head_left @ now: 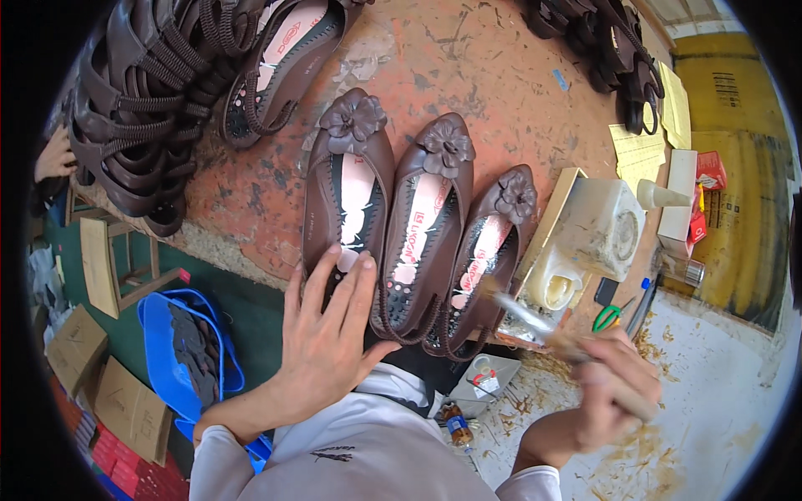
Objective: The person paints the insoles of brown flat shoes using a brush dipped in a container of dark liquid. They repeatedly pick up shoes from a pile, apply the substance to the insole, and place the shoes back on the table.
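Three dark brown slingback shoes with flower ornaments stand in a row before me: a left shoe (380,179), a middle shoe (457,188) and a right shoe (516,225). White patches, perhaps glue, mark their pale pink insoles. My left hand (330,338) rests with spread fingers over the heel end of the left shoe. My right hand (618,380) is closed round the handle of a brush (535,317). Its pale tip is close to the heel part of the right shoe; motion blur hides whether they touch.
A stained white plastic jug (597,225) with a cut opening stands in a shallow tray (547,219) at the right. Green-handled scissors (606,317) lie beyond it. Brown shoes (138,108) are piled at far left, near another person's hand (55,156). A blue basket (154,351) stands below.
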`<state>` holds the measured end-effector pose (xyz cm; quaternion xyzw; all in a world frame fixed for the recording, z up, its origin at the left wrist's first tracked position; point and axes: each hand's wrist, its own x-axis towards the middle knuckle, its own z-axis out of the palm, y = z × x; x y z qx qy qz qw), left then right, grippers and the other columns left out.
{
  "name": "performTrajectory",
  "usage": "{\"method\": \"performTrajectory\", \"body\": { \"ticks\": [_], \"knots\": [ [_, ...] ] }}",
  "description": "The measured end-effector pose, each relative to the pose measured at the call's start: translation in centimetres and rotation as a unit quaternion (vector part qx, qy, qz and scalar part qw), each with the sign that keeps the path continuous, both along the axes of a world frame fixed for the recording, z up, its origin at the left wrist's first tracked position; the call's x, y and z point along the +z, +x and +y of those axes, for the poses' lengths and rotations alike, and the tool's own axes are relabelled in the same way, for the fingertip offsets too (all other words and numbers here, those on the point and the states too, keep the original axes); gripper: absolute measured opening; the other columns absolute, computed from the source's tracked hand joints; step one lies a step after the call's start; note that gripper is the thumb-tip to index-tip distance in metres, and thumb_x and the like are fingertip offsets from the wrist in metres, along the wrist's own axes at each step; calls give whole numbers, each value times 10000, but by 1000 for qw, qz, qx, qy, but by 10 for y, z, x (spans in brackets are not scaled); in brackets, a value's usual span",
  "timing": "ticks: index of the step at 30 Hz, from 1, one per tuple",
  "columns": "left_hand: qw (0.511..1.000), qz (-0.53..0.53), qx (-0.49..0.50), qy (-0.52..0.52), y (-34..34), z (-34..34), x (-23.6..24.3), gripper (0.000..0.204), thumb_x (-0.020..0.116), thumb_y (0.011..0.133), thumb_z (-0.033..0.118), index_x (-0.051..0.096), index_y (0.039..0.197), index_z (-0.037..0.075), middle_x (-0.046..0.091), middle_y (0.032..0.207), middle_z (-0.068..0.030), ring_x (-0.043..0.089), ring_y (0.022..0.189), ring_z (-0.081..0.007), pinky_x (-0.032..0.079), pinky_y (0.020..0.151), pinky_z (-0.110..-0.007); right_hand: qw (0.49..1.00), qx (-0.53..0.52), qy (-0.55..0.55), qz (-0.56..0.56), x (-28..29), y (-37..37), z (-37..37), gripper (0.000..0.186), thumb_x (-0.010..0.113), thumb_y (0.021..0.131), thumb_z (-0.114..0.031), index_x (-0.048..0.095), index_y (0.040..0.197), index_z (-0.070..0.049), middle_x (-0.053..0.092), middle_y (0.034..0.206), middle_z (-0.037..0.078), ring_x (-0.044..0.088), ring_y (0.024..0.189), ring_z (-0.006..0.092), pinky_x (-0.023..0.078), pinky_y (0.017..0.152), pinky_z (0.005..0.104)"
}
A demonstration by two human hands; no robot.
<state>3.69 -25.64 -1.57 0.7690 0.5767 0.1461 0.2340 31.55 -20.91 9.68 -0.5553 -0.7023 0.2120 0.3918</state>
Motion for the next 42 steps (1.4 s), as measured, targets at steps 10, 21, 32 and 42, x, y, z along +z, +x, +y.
{"method": "performTrajectory", "body": {
  "ticks": [10, 21, 32, 42],
  "knots": [
    [999, -26, 19, -9, 0, -1, -7, 1087, 955, 698, 392, 515, 1591, -46, 630, 1487, -210, 500, 1463, -460, 378, 1106, -749, 946, 202, -243, -66, -49, -55, 55, 185, 879, 838, -42, 827, 1005, 19, 785, 826, 114, 716, 710, 283, 570, 674, 387],
    [999, -32, 20, -7, 1, 0, -7, 1102, 973, 676, 355, 512, 1591, -53, 625, 1486, -212, 502, 1462, -449, 372, 1105, -761, 946, 241, -147, -161, -38, -59, 68, 256, 891, 771, -1, 842, 1022, -18, 755, 884, 54, 697, 769, 242, 569, 681, 380],
    [999, -30, 21, -13, 2, -2, -5, 1093, 967, 701, 339, 492, 1602, -59, 618, 1476, -211, 489, 1461, -453, 378, 1106, -753, 950, 130, 113, -259, -105, -68, 50, 304, 887, 810, -11, 785, 1087, 66, 718, 954, 106, 663, 814, 230, 563, 658, 327],
    [1000, -6, 8, 0, 4, 0, -4, 1112, 979, 684, 323, 485, 1597, -78, 610, 1464, -227, 474, 1483, -454, 370, 1136, -708, 959, 152, 97, -219, -101, -71, 54, 378, 861, 857, -45, 759, 1199, 79, 707, 995, 117, 639, 825, 224, 548, 632, 313]
  ]
}}
